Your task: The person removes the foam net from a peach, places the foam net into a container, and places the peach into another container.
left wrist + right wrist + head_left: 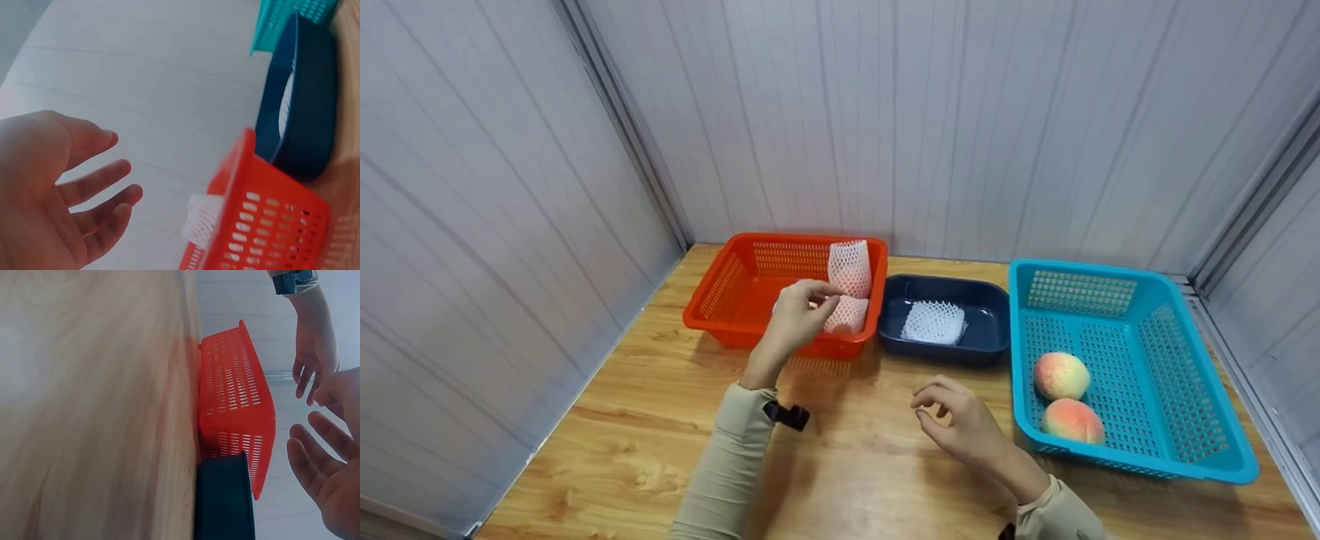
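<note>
Your left hand (797, 316) hangs over the red basket (754, 300), left of the tray (945, 355), its fingers loosely bent, thumb apart, nothing held. Your right hand (960, 424) is on your side of the tray, above the desk (645, 420), fingers relaxed in a soft curve and also without a load. In the red basket, against the wall nearest the tray, lie two netted fruits: a far one (849, 268) and a near one (851, 313), the latter partly behind your left fingers. The nets (932, 322) lie flattened in the tray; you cannot tell how many layers there are. Right of the tray, the blue basket (1125, 367) holds two bare, touching peaches (1061, 376).

To work well here, I'd have you lift your left hand straight up from the netted fruits, so no fingertip snags the mesh. Cup a bare peach from the sides rather than pinching it; being round, it will likely roll. For a net, one hand should spread its mouth while the other feeds.

The nets are white, diamond-meshed, apparently soft foam that should stretch and spring back. The peaches blush from yellow to pink. Both baskets look like stiff plastic with slotted walls; the tray is solid-walled, dark blue, with rounded corners. The desk shows wood grain.
</note>
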Demonstrator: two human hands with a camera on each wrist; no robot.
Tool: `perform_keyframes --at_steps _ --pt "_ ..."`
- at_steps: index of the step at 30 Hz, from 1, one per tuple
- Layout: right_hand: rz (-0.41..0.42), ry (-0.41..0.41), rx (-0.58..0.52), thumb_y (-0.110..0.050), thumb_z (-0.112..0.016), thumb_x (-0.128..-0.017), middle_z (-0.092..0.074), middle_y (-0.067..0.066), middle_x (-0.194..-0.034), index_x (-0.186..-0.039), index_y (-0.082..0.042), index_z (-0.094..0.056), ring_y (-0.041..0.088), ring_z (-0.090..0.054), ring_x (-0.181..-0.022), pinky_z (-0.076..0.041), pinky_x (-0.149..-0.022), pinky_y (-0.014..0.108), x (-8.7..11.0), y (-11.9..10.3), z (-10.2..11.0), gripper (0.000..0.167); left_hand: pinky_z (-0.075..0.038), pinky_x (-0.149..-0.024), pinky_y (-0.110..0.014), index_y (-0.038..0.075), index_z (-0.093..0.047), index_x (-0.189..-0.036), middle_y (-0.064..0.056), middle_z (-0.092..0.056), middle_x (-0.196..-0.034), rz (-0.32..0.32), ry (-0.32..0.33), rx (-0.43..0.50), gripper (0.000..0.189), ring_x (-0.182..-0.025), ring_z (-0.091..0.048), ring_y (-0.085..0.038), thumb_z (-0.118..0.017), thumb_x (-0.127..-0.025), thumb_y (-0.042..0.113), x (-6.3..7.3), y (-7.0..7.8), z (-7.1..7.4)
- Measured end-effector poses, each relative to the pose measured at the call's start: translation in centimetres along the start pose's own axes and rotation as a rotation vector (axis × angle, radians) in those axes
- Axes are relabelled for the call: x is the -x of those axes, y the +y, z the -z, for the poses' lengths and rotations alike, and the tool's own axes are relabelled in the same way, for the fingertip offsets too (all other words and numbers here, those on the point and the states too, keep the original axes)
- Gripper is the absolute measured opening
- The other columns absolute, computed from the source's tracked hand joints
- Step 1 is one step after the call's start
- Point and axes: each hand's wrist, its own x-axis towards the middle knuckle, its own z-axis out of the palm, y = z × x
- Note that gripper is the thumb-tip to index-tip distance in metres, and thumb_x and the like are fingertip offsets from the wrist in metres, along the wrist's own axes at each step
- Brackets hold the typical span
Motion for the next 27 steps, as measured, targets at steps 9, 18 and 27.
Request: perform_keyframes --at_steps 9,18,27 --pt "-0.020 0.008 -0.021 0.005 -0.071 -0.078 -0.064 -0.003 -0.092 -0.089 -0.013 -0.068 0.017 -0.060 -0.078 -0.053 -0.057 0.036 -1.1 1.3 -1.0 0.021 -0.053 -0.061 -0.029 0.009 -0.076 -0.096 -0.001 -0.071 -0.091 0.099 -0.004 0.006 0.011 -0.077 -0.064 -0.021 -0.067 -0.090 0.010 -1.2 -2.7 -0.3" --pt "-0.008 0.070 0.032 0.001 -0.077 -0.074 -0.063 0.001 -0.100 -0.088 -0.007 -0.069 0.016 -0.060 -0.085 -0.052 -0.058 0.034 -3.6 2.0 -2.1 0.018 -0.053 -0.072 -0.035 0.006 -0.075 -0.100 -0.006 -0.069 -0.097 0.194 0.010 -0.069 0.016 -0.086 -0.064 -0.025 -0.065 -0.089 0.011 -2.1 -4.5 -0.6" --pt "0.011 0.079 0.092 -0.005 -0.079 -0.076 -0.063 0.004 -0.106 -0.095 -0.009 -0.070 0.016 -0.061 -0.094 -0.052 -0.072 0.028 -5.8 2.9 -3.6 0.022 -0.042 -0.096 -0.042 0.009 -0.070 -0.111 -0.013 -0.062 -0.116 0.266 0.046 -0.214 0.025 -0.112 -0.055 -0.029 -0.066 -0.087 0.015 -2.6 -6.2 -1.0"
